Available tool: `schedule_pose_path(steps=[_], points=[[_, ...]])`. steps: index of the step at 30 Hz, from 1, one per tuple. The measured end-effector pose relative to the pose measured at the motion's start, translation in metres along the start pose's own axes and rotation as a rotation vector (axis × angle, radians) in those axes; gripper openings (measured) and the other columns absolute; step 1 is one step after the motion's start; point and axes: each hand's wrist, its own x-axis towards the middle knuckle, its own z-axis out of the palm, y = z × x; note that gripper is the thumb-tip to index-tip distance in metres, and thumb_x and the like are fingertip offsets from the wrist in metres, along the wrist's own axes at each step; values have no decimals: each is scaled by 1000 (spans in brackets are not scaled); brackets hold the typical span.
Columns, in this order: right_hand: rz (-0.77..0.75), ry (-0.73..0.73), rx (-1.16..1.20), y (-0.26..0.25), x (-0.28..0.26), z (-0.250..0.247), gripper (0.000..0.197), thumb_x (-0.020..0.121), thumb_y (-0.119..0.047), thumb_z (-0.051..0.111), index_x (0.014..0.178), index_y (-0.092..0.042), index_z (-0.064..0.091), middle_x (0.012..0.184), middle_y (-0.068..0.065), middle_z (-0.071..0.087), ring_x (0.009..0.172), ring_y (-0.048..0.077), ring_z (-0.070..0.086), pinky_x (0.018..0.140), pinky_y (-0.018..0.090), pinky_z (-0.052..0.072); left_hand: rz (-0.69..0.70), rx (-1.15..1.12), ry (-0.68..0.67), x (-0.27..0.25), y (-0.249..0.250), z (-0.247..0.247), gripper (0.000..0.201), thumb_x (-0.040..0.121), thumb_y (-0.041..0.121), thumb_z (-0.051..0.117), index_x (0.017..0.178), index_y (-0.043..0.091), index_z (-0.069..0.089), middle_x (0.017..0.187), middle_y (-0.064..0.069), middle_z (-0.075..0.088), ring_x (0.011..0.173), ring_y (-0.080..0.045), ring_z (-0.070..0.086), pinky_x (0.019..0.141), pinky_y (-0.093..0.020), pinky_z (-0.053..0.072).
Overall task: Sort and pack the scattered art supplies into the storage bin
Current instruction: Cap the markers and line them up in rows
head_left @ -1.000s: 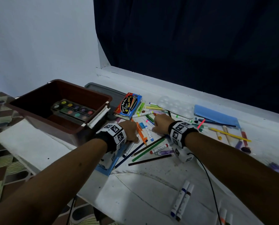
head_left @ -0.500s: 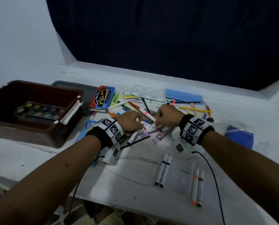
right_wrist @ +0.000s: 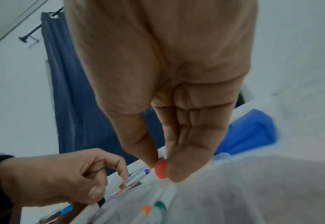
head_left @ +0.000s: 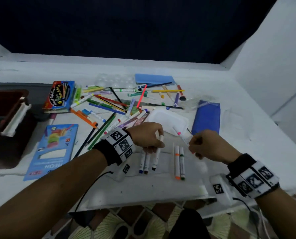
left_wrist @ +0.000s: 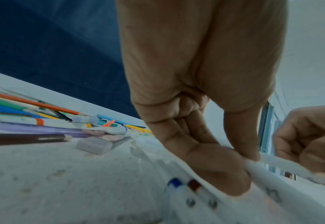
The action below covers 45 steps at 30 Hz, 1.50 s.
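My left hand [head_left: 158, 144] grips a white marker with a black cap [head_left: 157, 153], holding it beside two markers with blue and brown caps [head_left: 143, 161] that lie near the table's front. My right hand [head_left: 191, 147] pinches a red-capped marker [head_left: 181, 137] just above an orange and a green marker [head_left: 179, 163]. In the right wrist view thumb and fingers close on the red cap [right_wrist: 161, 169]. A pile of pencils and markers [head_left: 112, 107] lies behind the hands. The brown storage bin [head_left: 11, 118] stands at the far left.
A blue card pack [head_left: 52, 149] lies left of my left arm, a coloured pencil box [head_left: 61, 95] beyond it. A white tray [head_left: 169, 121], a blue pouch [head_left: 205, 116], a clear palette [head_left: 116, 81] and a blue folder [head_left: 154, 78] sit farther back. A wall stands on the right.
Both hands have drawn back from the pile toward the table's front, each with a marker. The head view has swung right, so the bin now sits at the left edge.
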Motion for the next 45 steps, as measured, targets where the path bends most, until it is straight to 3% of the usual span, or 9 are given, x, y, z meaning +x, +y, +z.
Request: schedule_pose_path(steps=[4, 7, 15, 21, 25, 30, 35, 40, 45], points=[[123, 35, 54, 20, -38, 24, 17, 83, -13, 68, 67, -10, 69, 59, 4, 69, 53, 17, 65, 62, 32, 56, -21, 138, 26, 8, -3, 10, 36, 83, 28, 76, 105, 10, 54, 73, -9, 72, 52, -16, 63, 50, -26, 52], [183, 117, 41, 24, -45, 43, 13, 82, -19, 69, 70, -19, 65, 69, -3, 66, 66, 15, 63, 62, 29, 50, -41, 232, 77, 9, -6, 14, 34, 79, 31, 79, 99, 10, 59, 74, -7, 73, 53, -15, 63, 51, -25, 52], [104, 87, -19, 8, -30, 60, 7, 88, -24, 64, 92, -20, 67, 90, -3, 64, 82, 14, 59, 69, 23, 45, -115, 181, 106, -13, -23, 7, 30, 81, 26, 78, 95, 5, 61, 74, -9, 73, 55, -13, 65, 49, -23, 52], [64, 116, 24, 12, -27, 65, 3, 89, -26, 66, 91, -26, 65, 90, -8, 63, 80, 4, 56, 66, 12, 41, -100, 82, 223, -28, -32, 9, 24, 79, 20, 78, 95, 8, 64, 70, -6, 73, 57, -15, 68, 56, -28, 57], [55, 136, 80, 16, -30, 64, 2, 88, -24, 67, 90, -25, 66, 89, -8, 65, 79, 4, 58, 67, 13, 44, -107, 25, 230, -31, -33, 7, 25, 79, 12, 77, 100, 2, 68, 71, -12, 72, 61, -22, 70, 63, -35, 60], [38, 152, 94, 17, -32, 66, 3, 88, -22, 68, 91, -22, 69, 88, -7, 66, 79, 5, 59, 66, 14, 44, -100, 310, 267, -35, -29, 11, 30, 77, 29, 80, 97, 9, 73, 77, 0, 68, 64, -7, 60, 55, -18, 45], [37, 171, 103, 18, -31, 69, 3, 88, -23, 68, 91, -23, 68, 87, -7, 65, 79, 5, 58, 67, 15, 44, -116, 405, 336, -31, -29, 15, 37, 76, 41, 79, 93, 9, 71, 84, -2, 68, 75, -14, 60, 55, -19, 39], [41, 174, 123, 21, -32, 72, 5, 89, -22, 67, 94, -21, 67, 85, -10, 63, 78, 5, 57, 65, 12, 40, -137, 471, 332, -27, -30, 16, 43, 72, 47, 80, 92, 11, 71, 90, -5, 69, 75, -14, 60, 53, -17, 36], [23, 178, 125, 22, -33, 71, 4, 89, -22, 67, 93, -22, 68, 86, -9, 64, 78, 6, 57, 66, 13, 41, -147, 418, 199, -31, -28, 8, 55, 68, 44, 84, 106, 9, 67, 84, -3, 70, 62, -11, 63, 58, -26, 51]])
